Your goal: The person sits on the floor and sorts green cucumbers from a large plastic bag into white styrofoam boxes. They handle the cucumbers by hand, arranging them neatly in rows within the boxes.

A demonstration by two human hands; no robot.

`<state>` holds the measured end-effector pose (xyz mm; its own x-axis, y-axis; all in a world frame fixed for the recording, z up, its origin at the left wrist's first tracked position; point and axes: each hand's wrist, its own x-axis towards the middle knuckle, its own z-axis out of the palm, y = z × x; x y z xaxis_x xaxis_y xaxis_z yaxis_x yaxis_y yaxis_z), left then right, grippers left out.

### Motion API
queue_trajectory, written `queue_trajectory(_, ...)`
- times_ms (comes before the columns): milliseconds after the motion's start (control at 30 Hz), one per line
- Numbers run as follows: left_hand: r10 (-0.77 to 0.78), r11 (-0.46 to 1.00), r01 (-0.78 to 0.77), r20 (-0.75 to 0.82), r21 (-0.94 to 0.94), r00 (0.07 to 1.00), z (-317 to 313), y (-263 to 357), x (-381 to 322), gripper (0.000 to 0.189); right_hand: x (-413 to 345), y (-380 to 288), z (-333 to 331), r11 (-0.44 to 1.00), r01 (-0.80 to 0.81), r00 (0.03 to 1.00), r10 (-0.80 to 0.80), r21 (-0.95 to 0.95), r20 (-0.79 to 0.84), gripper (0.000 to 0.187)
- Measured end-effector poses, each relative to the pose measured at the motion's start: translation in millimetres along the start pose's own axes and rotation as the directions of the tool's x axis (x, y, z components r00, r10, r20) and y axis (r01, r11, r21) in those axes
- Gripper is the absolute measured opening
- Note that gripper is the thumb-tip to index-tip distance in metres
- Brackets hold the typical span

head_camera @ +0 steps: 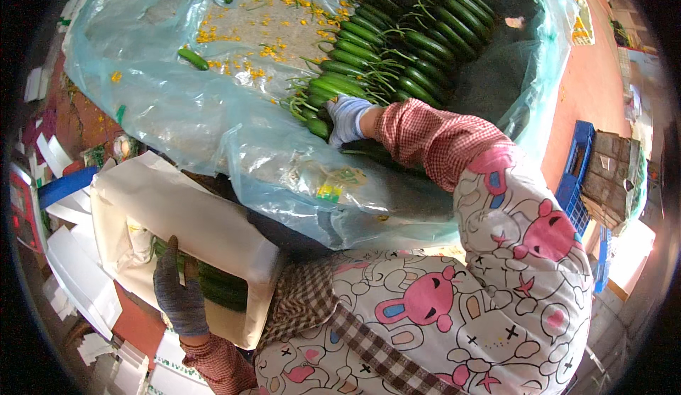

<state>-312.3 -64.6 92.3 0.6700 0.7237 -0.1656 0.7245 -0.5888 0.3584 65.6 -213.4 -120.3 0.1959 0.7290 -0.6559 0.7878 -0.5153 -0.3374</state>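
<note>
My right hand (349, 120), in a blue-and-white striped glove, grips the ends of cucumbers at the near end of a stacked row. These smooth green cucumbers (351, 54) carry long thin stems and lie side by side in two rows. Under them is a large container lined with blue-tinted plastic sheeting (175, 108). At lower left, my left hand (182, 294), in a grey glove, is at the opening of a white box (181, 198). Dark green cucumbers (221, 286) lie inside this box, partly hidden by the hand and the box wall. Whether the left fingers hold anything is unclear.
Yellow flower bits (271, 52) litter the container's floor. A loose cucumber (192, 59) lies on the plastic at left. White cardboard pieces (82, 278) and a red device (25, 209) stand beyond the box. At right are a blue crate (577, 177) and stacked brown boxes (606, 177).
</note>
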Motion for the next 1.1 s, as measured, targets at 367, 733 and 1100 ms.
queue_trajectory(367, -0.025, 0.989, 0.008, -0.112, -0.149, 0.993, 12, -11, -6, 0.032, 27, 34, 4, 0.947, 0.037, 0.993, -0.072, 0.319, 0.097, 0.081)
queue_trajectory(733, -0.096, 0.578, 0.091, 0.043, -0.811, 0.994, -15, 49, 20, 0.046, 7, 20, -68, 0.494, 0.234, 0.967, -0.031, 0.838, -0.251, 0.039)
queue_trajectory(1100, 0.484, -0.398, 0.621, 0.42, -0.675, 0.767, 18, 113, 112, 0.095, -49, -84, -147, 0.728, 0.683, 0.246, -0.308, -0.061, -0.919, 0.063)
